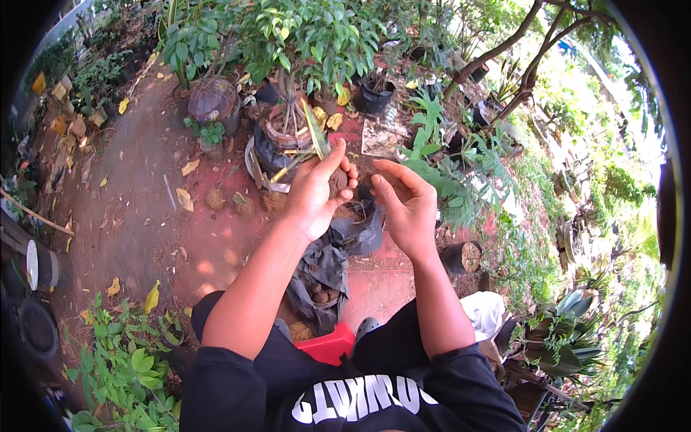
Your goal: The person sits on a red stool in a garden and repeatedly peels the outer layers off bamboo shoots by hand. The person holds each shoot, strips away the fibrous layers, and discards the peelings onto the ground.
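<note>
My left hand (pixel 318 189) is closed around a brown clump of soil or fibre (pixel 338 181), from which a long pointed green leaf with yellow edges (pixel 316 129) sticks up past the thumb. To its right, my right hand (pixel 405 202) is raised with curled fingers, its thumb and forefinger apart and nothing seen between them. Below the hands, a black plastic grow bag (pixel 356 232) stands on the ground. Nearer my feet, another black plastic bag (pixel 318 286) lies open with brown clumps inside. A red plastic object (pixel 329 345) is between my legs.
Ahead stands a leafy potted tree (pixel 289 127) on a light round tray. A round pot (pixel 214 100) is left of it, and a black pot (pixel 373 97) behind. Coconut husk pieces (pixel 216 199) lie on the ground. A black pot (pixel 462 257) and a white bag (pixel 482 313) are at right.
</note>
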The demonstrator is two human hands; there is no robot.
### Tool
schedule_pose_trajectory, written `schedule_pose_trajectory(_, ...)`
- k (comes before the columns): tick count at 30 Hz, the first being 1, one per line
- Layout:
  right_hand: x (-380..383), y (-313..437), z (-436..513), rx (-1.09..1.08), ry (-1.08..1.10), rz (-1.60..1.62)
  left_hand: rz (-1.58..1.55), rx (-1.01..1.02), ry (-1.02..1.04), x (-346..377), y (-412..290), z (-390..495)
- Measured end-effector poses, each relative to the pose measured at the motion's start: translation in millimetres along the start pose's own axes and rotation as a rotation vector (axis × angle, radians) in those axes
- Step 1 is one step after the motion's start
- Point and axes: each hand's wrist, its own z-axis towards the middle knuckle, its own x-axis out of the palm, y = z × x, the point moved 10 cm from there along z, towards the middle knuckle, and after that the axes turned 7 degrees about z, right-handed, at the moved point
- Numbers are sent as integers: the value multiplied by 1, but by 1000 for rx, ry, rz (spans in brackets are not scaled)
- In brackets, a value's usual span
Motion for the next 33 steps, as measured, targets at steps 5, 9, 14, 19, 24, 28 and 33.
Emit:
schedule_pose_trajectory(5,5,5,-4,-30,-7,-23,17,-32,76,-1,1,-2)
schedule_pose_trajectory(9,-9,3,-1,23,-49,26,16,-13,115,10,-3,-4)
schedule_pose_trajectory(14,-38,13,1,-34,-172,143,22,-30,188,19,-5,-2)
schedule_pose_trajectory(19,-32,18,-10,-49,-157,87,66,-40,207,22,0,0)
schedule_pose_trajectory(24,-25,25,-18,-71,-155,-86,92,-65,251,31,8,-4)
schedule_pose_trajectory(28,-25,30,-18,-60,-218,-71,316,-20,242,32,14,-7)
schedule_pose_trajectory(33,-17,56,-5,-178,-206,-137,223,15,244,33,6,4)
